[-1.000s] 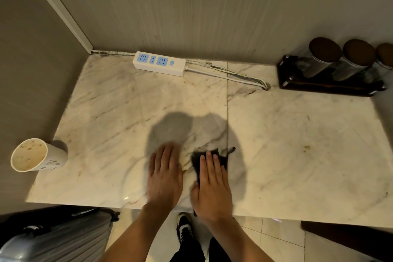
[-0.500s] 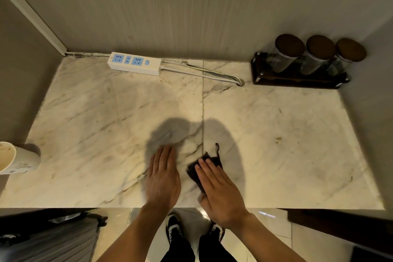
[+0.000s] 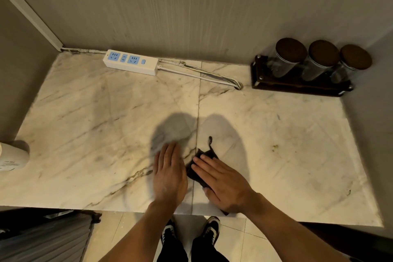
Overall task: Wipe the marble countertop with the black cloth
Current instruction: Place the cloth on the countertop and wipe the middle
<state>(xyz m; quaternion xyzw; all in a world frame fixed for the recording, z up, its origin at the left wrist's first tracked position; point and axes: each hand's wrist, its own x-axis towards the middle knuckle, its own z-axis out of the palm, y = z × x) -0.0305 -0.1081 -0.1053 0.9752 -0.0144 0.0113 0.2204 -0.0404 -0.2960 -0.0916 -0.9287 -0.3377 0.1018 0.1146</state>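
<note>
The marble countertop (image 3: 89, 125) is pale with dark veins and a seam down its middle. A small black cloth (image 3: 196, 169) lies near the front edge, just right of the seam, with a thin loop sticking out towards the wall. My right hand (image 3: 223, 181) lies flat on the cloth, fingers together and pointing left, and hides most of it. My left hand (image 3: 169, 174) rests flat on the bare marble just left of the cloth, fingers together, holding nothing.
A white power strip (image 3: 130, 65) with its cable lies along the back wall. A dark tray (image 3: 297, 88) with three lidded jars stands at the back right. A paper cup (image 3: 12, 157) lies at the left edge. A brown speck (image 3: 275, 147) marks the right slab. A grey suitcase (image 3: 44, 238) stands below.
My right hand has turned so its fingers point left and has slid the cloth slightly right of the seam. The left hand has stayed flat. The view has shifted right.
</note>
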